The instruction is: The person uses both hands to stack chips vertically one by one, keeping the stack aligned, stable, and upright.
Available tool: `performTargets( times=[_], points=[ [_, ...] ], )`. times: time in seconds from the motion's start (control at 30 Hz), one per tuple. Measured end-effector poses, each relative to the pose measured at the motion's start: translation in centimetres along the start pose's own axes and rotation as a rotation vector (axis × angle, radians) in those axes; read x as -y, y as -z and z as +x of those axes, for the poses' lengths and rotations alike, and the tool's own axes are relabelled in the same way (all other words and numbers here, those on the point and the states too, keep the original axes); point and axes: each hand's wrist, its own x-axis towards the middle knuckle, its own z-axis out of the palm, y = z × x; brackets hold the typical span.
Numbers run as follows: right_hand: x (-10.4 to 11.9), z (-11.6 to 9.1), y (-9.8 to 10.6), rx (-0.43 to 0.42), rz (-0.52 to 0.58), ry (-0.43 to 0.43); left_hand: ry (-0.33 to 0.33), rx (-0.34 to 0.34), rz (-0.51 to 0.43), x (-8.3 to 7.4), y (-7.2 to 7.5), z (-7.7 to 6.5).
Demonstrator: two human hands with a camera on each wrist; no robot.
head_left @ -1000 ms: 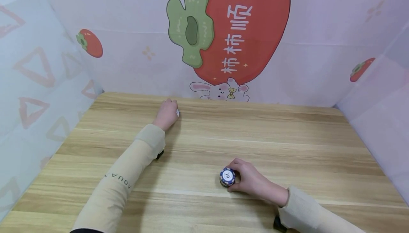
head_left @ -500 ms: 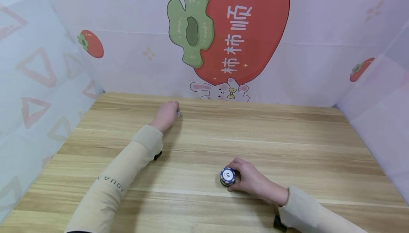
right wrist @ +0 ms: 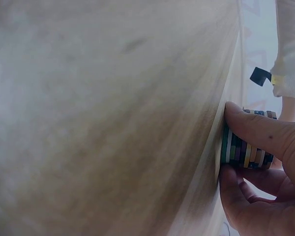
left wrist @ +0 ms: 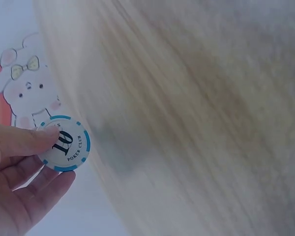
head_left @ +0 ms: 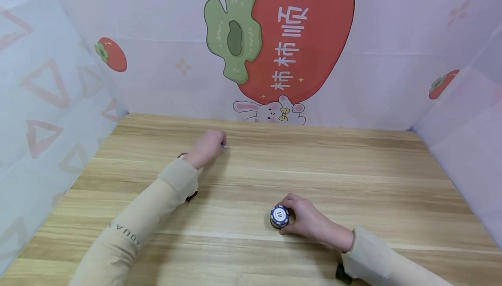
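Note:
My left hand (head_left: 205,148) pinches a white poker chip (left wrist: 74,150) with blue edge marks and a "10" between thumb and fingers, seen best in the left wrist view. In the head view only the edge of that chip (head_left: 223,147) shows past the fingers. Just behind the left wrist, part of a dark-red-rimmed round chip (head_left: 182,155) peeks out; the sleeve and hand cover the rest. My right hand (head_left: 307,220) holds the sides of an upright stack of poker chips (right wrist: 250,152) in several colours. A blue and white "10" chip (head_left: 279,216) tops the stack.
A wood-grain table (head_left: 353,181) lies under both hands. Printed cloth walls (head_left: 157,76) rise at the back and sides. Small black devices, one of them a black block (head_left: 343,274) under the right cuff, sit at the wrists.
My left hand has moved right and a little nearer with its chip. A round chip now shows behind the left wrist. The right hand stays still around the stack.

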Motion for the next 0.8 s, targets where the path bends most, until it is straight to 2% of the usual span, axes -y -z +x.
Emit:
performTargets(
  times=[0.23,0.43,0.8],
  points=[
    [-0.1,0.0,0.0,-0.004,0.004,0.01,-0.093,-0.004,-0.038,-0.9,-0.1,-0.6],
    [0.0,0.0,-0.2,0.013,0.009,-0.016,-0.173,0.009,-0.045,-1.8,-0.3,-1.0],
    [0.0,0.1,-0.2,0.01,0.006,-0.009,-0.264,0.039,-0.035,-3.6,-0.6,-2.1]
  ],
)
